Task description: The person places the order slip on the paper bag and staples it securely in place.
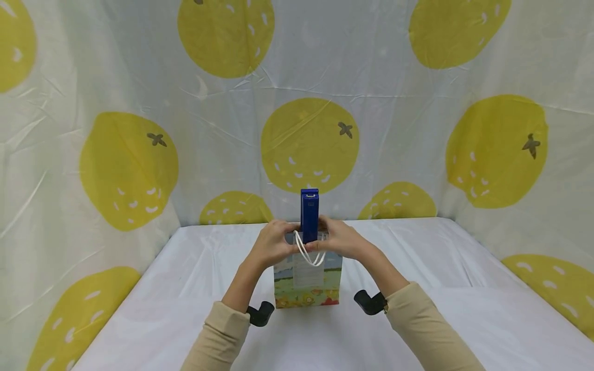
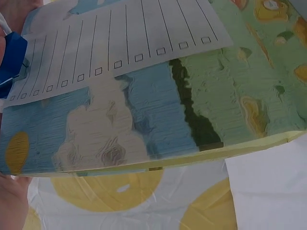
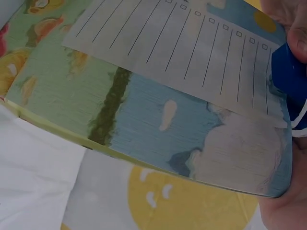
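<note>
A blue stapler [image 1: 309,216] stands upright at the top of a printed paper bag [image 1: 306,296], its lower end at the bag's upper edge. From the left side my left hand [image 1: 275,242] grips the stapler low down, and my right hand [image 1: 342,239] grips it from the right. The thumbs come together in front; the other fingers are partly hidden behind. White cord handles [image 1: 309,257] hang over the bag's front. A lined sheet with small checkboxes [image 2: 139,38] lies on the front panel. In the right wrist view, a thumb touches the stapler [image 3: 285,72].
The bag stands on a white-covered table [image 1: 209,273]. Behind it and at both sides hangs a pale curtain with large yellow fruit prints [image 1: 310,144]. Black wrist mounts [image 1: 369,302] stick out inward below both hands.
</note>
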`<action>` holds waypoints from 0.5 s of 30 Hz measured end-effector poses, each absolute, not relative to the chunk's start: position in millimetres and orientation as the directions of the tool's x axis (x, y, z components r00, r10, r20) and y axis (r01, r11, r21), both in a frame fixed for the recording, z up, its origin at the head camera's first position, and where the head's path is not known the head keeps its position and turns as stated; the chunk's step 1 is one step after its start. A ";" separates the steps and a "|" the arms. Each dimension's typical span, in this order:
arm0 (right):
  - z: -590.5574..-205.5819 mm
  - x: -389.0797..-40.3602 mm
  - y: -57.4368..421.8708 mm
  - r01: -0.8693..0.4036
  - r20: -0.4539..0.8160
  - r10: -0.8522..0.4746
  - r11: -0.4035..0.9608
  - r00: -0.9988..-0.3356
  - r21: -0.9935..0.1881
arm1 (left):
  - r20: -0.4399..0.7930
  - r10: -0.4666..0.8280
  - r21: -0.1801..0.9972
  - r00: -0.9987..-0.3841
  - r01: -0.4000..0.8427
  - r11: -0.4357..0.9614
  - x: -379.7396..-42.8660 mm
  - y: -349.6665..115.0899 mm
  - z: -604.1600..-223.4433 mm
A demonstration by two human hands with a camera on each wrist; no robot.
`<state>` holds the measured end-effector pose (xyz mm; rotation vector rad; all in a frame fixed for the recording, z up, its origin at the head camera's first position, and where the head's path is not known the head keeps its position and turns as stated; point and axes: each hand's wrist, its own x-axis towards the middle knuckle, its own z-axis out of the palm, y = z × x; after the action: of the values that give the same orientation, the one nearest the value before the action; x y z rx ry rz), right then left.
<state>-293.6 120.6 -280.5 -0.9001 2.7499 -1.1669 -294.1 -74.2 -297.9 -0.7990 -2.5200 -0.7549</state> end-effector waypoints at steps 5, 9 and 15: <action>-282.4 -292.4 118.4 -0.497 0.218 -0.493 0.552 -0.842 -0.669 | 0.511 0.411 0.357 -0.755 0.621 0.698 -294.6 -73.5 -297.4; -283.6 -291.6 116.8 -0.482 0.226 -0.458 0.582 -0.860 -0.655 | 0.498 0.410 0.374 -0.764 0.616 0.694 -294.7 -72.4 -296.7; -286.8 -288.7 114.7 -0.451 0.230 -0.402 0.638 -0.886 -0.624 | 0.476 0.402 0.404 -0.782 0.601 0.690 -293.5 -71.6 -297.8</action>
<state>-288.7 114.7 -286.8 -0.7579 2.9057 -1.1383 -293.5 -71.6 -297.8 -0.7870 -2.5514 -0.7895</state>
